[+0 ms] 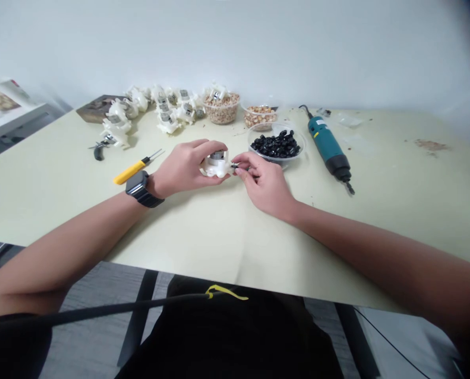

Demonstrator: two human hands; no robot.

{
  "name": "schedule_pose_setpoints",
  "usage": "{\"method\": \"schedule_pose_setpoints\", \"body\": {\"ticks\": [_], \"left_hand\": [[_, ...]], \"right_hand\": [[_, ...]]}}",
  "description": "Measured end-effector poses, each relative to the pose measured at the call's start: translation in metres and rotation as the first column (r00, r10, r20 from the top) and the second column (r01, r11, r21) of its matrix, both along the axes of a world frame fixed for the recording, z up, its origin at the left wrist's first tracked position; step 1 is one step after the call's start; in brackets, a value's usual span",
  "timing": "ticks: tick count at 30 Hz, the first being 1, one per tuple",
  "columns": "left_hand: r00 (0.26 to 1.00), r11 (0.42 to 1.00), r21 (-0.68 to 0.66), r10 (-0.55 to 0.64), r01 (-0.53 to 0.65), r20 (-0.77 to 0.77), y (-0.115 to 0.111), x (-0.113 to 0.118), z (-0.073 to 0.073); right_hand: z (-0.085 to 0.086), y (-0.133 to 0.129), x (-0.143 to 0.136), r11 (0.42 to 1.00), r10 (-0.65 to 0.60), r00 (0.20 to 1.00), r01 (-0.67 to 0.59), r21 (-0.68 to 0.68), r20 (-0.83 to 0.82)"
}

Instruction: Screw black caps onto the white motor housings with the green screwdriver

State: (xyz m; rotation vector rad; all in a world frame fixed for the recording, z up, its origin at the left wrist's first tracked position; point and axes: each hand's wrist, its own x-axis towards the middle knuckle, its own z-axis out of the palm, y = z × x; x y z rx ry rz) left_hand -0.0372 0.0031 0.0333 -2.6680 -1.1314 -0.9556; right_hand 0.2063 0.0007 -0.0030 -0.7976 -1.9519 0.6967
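My left hand (187, 167), with a dark watch on its wrist, is closed round a white plastic part (218, 167) that has a grey metal cylinder set in its top. From the right, my right hand (264, 181) pinches a small black piece (235, 166) against the side of that part. Whether the piece sits in the part or only touches it, I cannot tell. Just behind my right hand stands a clear round tub (302, 147) of similar black pieces (276, 145). A yellow-handled screwdriver (132, 169) lies left of my left hand.
Several white plastic parts (167, 113) crowd the back left, near a dark tray (95, 109) and pliers (99, 151). Two tubs of small brownish pieces (221, 113) (260, 121) stand behind. A teal power screwdriver (329, 147) lies right, its cord running backward. Little plastic bags (349, 120) lie beyond it.
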Motion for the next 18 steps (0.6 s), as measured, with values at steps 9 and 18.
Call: {"method": "schedule_pose_setpoints", "body": {"ticks": [9, 18], "left_hand": [[0.993, 0.984, -0.177, -0.013, 0.034, 0.12, 0.001, 0.002, 0.002], [0.991, 0.968, -0.218, -0.106, 0.121, 0.079, 0.009, -0.002, -0.01]], "right_hand": [[-0.002, 0.007, 0.009, 0.982, 0.01, 0.997, -0.025, 0.185, 0.082], [-0.009, 0.011, 0.009, 0.974, 0.008, 0.976, -0.058, 0.221, 0.22]]}}
